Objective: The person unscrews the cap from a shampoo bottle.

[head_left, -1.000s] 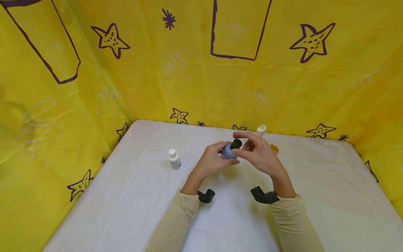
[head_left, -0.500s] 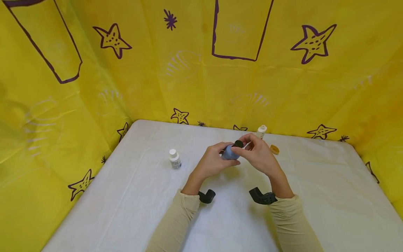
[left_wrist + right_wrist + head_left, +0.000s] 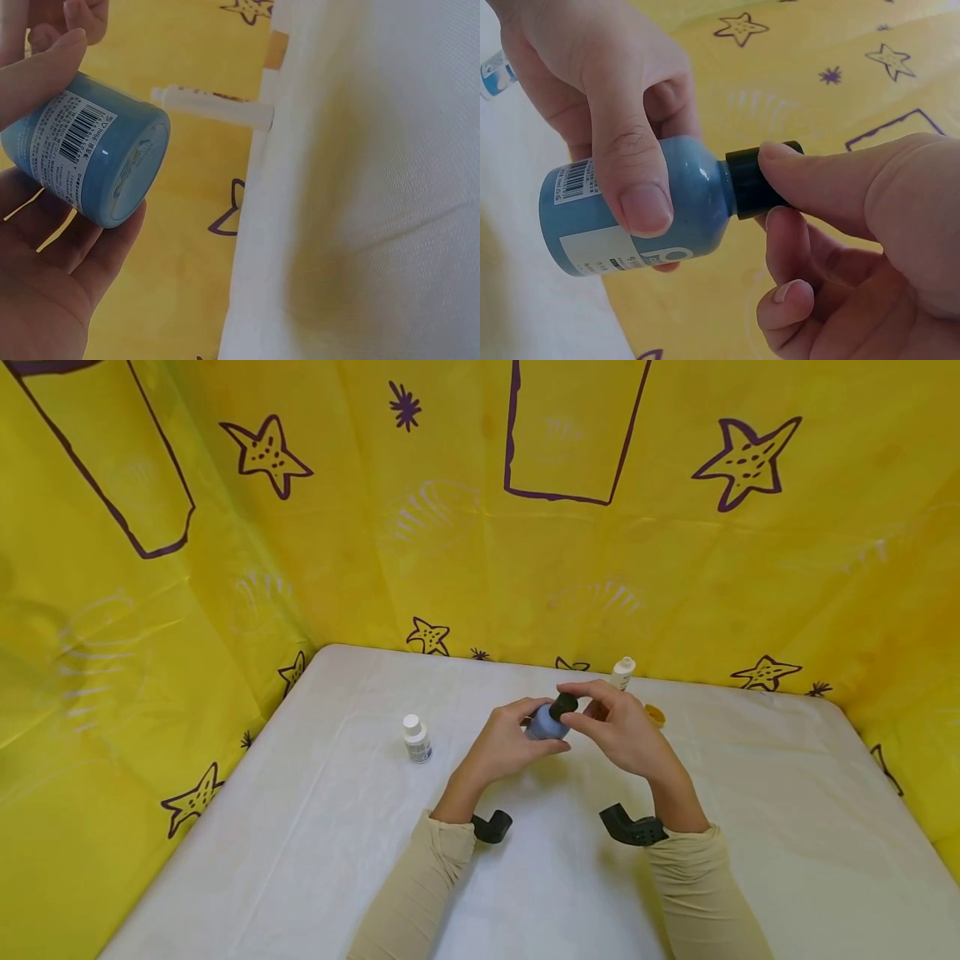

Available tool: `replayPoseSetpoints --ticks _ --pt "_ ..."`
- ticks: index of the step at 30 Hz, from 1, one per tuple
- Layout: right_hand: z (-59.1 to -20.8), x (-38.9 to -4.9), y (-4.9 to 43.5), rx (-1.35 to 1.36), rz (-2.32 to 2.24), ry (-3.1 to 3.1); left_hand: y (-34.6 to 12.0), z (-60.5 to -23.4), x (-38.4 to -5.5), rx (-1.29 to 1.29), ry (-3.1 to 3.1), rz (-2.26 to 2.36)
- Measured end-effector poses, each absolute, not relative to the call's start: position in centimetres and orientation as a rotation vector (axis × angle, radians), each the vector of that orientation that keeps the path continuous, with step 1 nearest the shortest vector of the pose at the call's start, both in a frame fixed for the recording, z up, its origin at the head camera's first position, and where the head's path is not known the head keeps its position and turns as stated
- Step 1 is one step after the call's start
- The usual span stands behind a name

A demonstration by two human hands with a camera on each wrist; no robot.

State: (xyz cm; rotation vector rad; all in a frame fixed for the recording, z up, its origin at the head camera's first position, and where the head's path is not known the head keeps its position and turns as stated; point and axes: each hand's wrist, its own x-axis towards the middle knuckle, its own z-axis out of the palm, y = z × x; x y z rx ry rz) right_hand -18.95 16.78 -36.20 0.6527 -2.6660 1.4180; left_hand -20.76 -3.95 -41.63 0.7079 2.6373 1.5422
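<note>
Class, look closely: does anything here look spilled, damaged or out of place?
Nothing stands out: the blue bottle is tilted, but the left hand holds it, the right hand pinches its black cap, and both white bottles stand upright.

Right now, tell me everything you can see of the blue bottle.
The blue bottle is round-shouldered, smooth and plastic-looking, with white printed labelling, a barcode and a black cap in place. It is tilted in the air above the white table. The left hand grips it; the right hand holds the cap.

One bottle (image 3: 546,725) is between the hands (image 3: 502,741) (image 3: 628,733), another bottle (image 3: 417,744) left, a third bottle (image 3: 622,672) behind.
</note>
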Motion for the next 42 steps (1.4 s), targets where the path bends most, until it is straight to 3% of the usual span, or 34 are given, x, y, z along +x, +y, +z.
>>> replayPoseSetpoints --ticks 8,20,33,42 --pt "-36.42 -18.95 16.93 0.720 1.428 -2.625 -3.99 -41.76 -20.81 0.714 2.635 1.556" --pt "-36.35 -19.04 16.18 0.397 1.499 -2.705 -3.77 -41.61 -20.75 0.730 2.636 1.581" --pt "-36.23 -18.84 16.66 0.691 1.457 -2.607 -3.92 -41.70 -20.87 0.696 2.700 1.557" --pt "-36.29 -18.79 16.31 0.569 1.496 -2.653 -3.79 -41.65 -20.78 0.715 2.672 1.577"
